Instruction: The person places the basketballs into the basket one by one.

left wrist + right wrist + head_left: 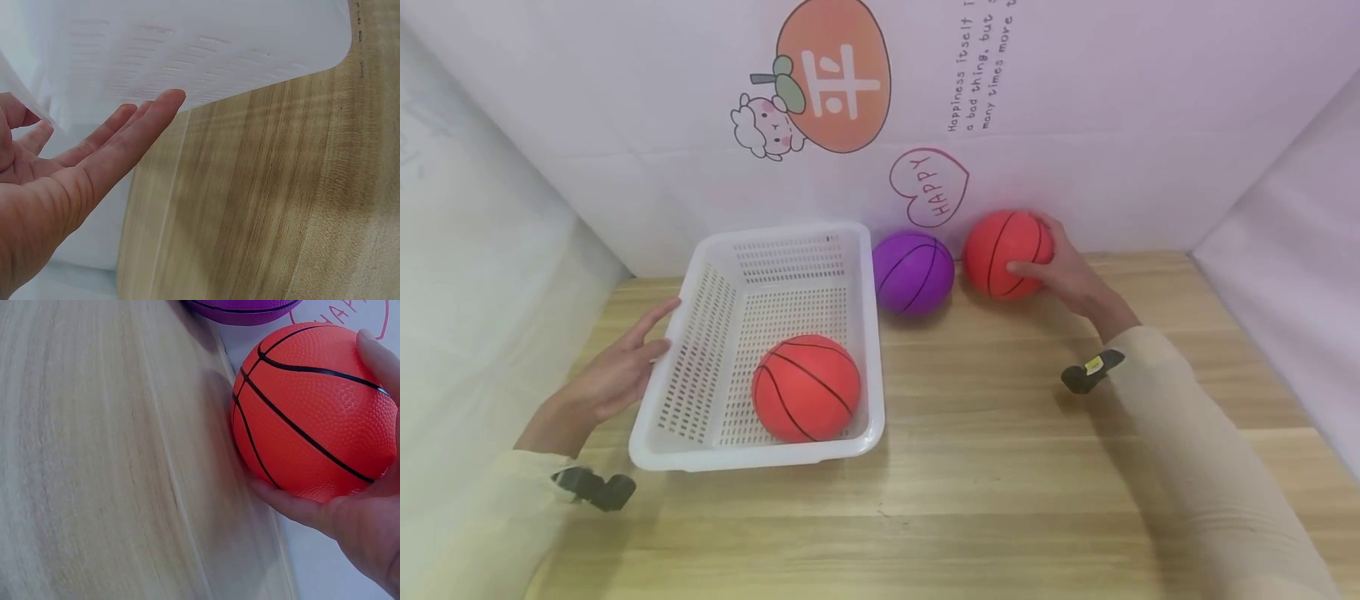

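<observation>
My right hand (1063, 271) grips a red toy basketball (1000, 254) at the back of the table, thumb on its near side and fingers round the far right. In the right wrist view, thumb and finger spread across the ball (312, 419). At the left, my left hand (617, 375) touches the outer side of a white plastic basket (877, 367). Its fingers (134, 134) lie fairly straight along the basket wall (206, 50) in the left wrist view. Inside the basket, near its front right corner, rests another red basketball (807, 389).
A purple basketball (913, 273) sits between the basket and the gripped ball, right beside the basket's rim. Behind them rises a white printed backdrop (1075, 100), with pale side walls left and right. The wooden table (970, 483) stretches forward.
</observation>
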Tool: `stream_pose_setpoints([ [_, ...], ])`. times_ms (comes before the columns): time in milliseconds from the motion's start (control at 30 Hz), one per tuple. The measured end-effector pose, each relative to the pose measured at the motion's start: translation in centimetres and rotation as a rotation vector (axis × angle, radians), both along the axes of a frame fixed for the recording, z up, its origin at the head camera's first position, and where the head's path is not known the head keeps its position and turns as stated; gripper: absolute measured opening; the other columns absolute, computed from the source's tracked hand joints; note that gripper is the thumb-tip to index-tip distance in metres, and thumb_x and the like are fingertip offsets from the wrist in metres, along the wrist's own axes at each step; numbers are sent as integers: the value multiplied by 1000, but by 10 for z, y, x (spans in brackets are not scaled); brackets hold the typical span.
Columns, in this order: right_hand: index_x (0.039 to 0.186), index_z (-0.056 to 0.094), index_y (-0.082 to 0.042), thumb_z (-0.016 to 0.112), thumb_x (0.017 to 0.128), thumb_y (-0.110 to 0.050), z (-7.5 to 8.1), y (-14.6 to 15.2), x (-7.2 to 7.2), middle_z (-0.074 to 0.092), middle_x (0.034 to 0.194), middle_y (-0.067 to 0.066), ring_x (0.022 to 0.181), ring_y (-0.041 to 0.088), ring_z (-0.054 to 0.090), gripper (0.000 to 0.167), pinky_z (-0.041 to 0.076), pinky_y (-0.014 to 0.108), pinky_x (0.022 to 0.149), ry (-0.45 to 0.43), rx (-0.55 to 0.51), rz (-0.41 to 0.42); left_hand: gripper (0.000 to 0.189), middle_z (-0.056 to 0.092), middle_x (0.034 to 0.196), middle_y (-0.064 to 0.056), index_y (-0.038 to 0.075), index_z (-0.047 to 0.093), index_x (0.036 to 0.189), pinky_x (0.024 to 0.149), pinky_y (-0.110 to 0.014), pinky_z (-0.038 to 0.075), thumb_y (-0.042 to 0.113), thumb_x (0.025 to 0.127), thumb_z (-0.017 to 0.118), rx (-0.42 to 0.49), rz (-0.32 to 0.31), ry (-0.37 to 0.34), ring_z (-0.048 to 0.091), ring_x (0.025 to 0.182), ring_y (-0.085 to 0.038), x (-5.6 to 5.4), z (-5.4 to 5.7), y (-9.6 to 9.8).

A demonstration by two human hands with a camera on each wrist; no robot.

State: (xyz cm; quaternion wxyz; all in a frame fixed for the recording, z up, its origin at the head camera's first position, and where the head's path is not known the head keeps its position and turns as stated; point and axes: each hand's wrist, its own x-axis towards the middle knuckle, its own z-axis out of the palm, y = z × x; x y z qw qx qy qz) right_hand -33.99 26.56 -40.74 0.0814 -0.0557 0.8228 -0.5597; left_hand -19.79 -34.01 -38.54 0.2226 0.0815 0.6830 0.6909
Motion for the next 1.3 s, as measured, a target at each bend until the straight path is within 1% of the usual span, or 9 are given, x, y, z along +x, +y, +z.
stream_pose_setpoints([
  [200, 160, 6, -23, 73, 91, -15, 2, 0, 1, 16, 160, 13, 144, 38, 19, 96, 37, 56, 109, 19, -32, -19, 63, 56, 131, 0, 31, 2, 162, 88, -45, 55, 13, 110, 34, -9, -2, -9, 63, 113, -21, 0, -1, 1],
  [400, 160, 11, -21, 74, 90, -16, 3, -4, 2, 20, 159, 13, 143, 36, 23, 94, 38, 54, 108, 39, -69, -21, 63, 57, 130, 1, 30, 4, 162, 85, -44, 56, 13, 110, 35, -31, 4, 3, 64, 112, -20, 0, 4, -2],
  [500, 160, 11, -22, 75, 90, -17, 2, 0, 3, 20, 159, 13, 142, 37, 23, 94, 39, 54, 108, 37, -54, -18, 63, 56, 131, 0, 31, 4, 162, 85, -45, 56, 13, 110, 35, -30, 3, -4, 64, 112, -21, 1, 4, -1],
  [700, 160, 12, -25, 75, 91, -22, 4, 11, 9, 22, 157, 13, 140, 39, 26, 93, 44, 56, 102, 36, 31, 0, 63, 57, 130, 0, 31, 4, 162, 85, -44, 56, 12, 110, 36, -24, 8, -11, 64, 112, -22, 2, 4, 2],
  [767, 160, 13, -26, 75, 91, -22, 6, 12, 12, 23, 157, 13, 138, 39, 27, 93, 47, 53, 100, 31, 39, 5, 63, 58, 129, 1, 31, 4, 162, 86, -44, 56, 13, 110, 36, -25, 8, -5, 64, 111, -21, 3, 4, 2],
  [933, 159, 16, -26, 75, 90, -20, 11, 10, 20, 26, 154, 11, 136, 37, 31, 90, 53, 42, 91, 24, 15, 24, 63, 60, 127, 2, 31, 4, 162, 85, -42, 56, 13, 110, 35, -27, 7, 14, 64, 110, -20, 3, 6, -3],
  [1000, 158, 18, -25, 76, 90, -20, 11, 9, 23, 28, 153, 10, 135, 36, 32, 90, 54, 40, 88, 29, 12, 42, 64, 60, 127, 1, 31, 5, 162, 85, -42, 56, 12, 110, 37, -32, 10, 7, 65, 110, -20, 4, 6, -4],
  [1167, 157, 20, -24, 77, 89, -20, 10, 13, 29, 31, 152, 12, 133, 38, 35, 89, 55, 45, 87, 38, 64, 87, 65, 58, 130, 1, 31, 3, 162, 86, -43, 56, 12, 110, 37, -45, 1, -7, 64, 112, -21, 6, 3, -2],
  [1300, 158, 19, -26, 77, 89, -19, 12, 19, 34, 30, 153, 13, 133, 40, 34, 90, 54, 50, 89, 35, 90, 95, 64, 58, 131, 1, 30, 2, 162, 86, -44, 56, 13, 110, 35, -29, -10, 18, 64, 112, -21, 4, 0, 0],
])
